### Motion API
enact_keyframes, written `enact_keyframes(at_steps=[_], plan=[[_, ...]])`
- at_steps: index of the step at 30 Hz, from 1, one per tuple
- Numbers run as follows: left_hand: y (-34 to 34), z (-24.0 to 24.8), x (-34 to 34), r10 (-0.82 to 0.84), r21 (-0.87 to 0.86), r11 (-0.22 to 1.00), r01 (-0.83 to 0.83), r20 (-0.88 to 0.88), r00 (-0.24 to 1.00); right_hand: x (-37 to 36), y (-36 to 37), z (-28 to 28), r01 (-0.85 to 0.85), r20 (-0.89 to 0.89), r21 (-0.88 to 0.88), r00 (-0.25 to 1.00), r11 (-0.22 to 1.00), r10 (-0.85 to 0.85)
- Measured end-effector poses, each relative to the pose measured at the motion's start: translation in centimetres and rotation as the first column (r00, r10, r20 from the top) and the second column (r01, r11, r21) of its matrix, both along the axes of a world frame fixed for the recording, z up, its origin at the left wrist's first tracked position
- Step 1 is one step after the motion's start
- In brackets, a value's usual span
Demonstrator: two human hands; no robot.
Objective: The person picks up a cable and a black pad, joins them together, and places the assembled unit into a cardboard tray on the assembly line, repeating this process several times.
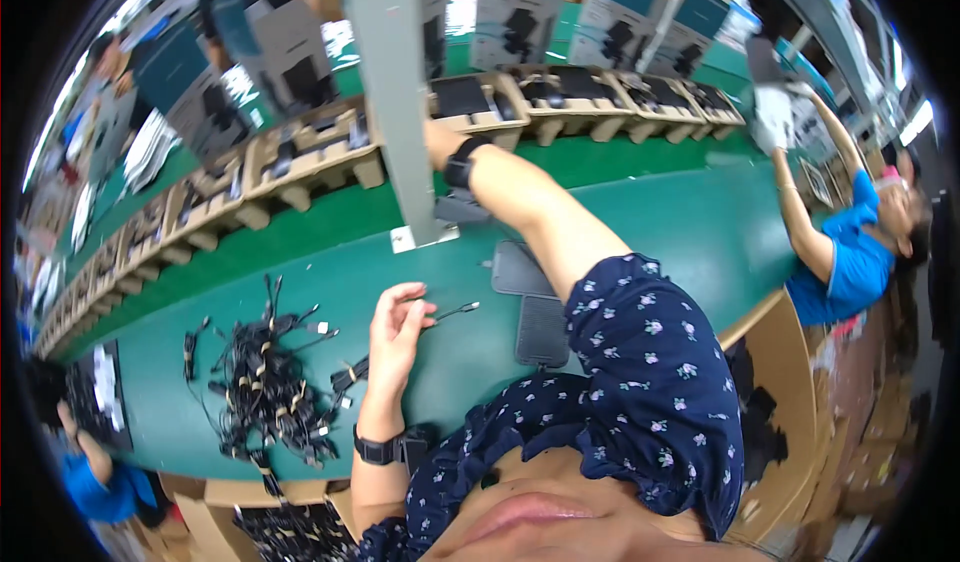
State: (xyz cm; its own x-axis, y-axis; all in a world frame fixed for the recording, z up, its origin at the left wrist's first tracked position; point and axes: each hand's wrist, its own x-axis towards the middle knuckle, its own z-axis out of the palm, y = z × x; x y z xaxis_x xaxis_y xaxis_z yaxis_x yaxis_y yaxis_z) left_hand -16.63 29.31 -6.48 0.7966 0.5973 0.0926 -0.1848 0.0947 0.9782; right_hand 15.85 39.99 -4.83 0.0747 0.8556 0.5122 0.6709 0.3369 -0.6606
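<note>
On the green worktop (300,292), head view, the left hand (395,332) lies near the front edge, fingers loosely curled on a thin black cable (445,312) whose free end trails off to the right. It looks a light pinch rather than a firm grip. Just left of it sits a tangled heap of black cables (265,382), spread toward the worktop's near-left corner. The right arm stretches far across toward the back edge, and the right hand (432,147) disappears behind a grey upright post (400,102); I cannot tell whether it is open or closed on anything. Beyond it a row of pulp trays (590,102) with dark parts runs along the back. Two flat dark pads (530,302) lie between the arms, under the flowered sleeve.

The risks, as I judge them: that loose hold could let the cable slip back into the heap, and a tug might drag its neighbours along, since the strands are knotted together. The long blind reach behind the post could also knock a tray.
</note>
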Motion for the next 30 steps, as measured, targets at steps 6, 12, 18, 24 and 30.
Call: enact_keyframes(at_steps=[6, 12, 18, 24, 30], plan=[[-1.5, 2.5, 1.5, -0.022, 0.061, 0.998, 0.025, -0.051, 0.998, 0.4, 2.0, 5.1, 0.421, 0.384, 0.185, 0.8, 0.888, -0.46], [-1.4, 2.3, 1.1, -0.044, 0.02, 0.999, 0.045, -0.076, 0.996, -2.4, 0.4, 7.6, 0.652, 0.279, -0.012, 0.73, 0.758, -0.624], [-0.9, 2.0, 1.0, -0.02, 0.024, 0.999, 0.022, -0.101, 0.995, -4.1, -0.4, 7.2, 0.712, 0.455, 0.198, 0.542, 0.674, -0.706], [-0.8, 2.2, 0.8, 0.016, 0.052, 0.999, -0.01, -0.12, 0.993, -3.0, -0.5, 8.1, 0.793, 0.517, 0.095, 0.477, 0.602, -0.71], [-0.3, 1.3, 0.2, 0.031, 0.099, 0.995, -0.021, -0.102, 0.994, -4.0, -1.3, 6.7, 0.664, 0.443, 0.19, 0.599, 0.724, -0.666]])
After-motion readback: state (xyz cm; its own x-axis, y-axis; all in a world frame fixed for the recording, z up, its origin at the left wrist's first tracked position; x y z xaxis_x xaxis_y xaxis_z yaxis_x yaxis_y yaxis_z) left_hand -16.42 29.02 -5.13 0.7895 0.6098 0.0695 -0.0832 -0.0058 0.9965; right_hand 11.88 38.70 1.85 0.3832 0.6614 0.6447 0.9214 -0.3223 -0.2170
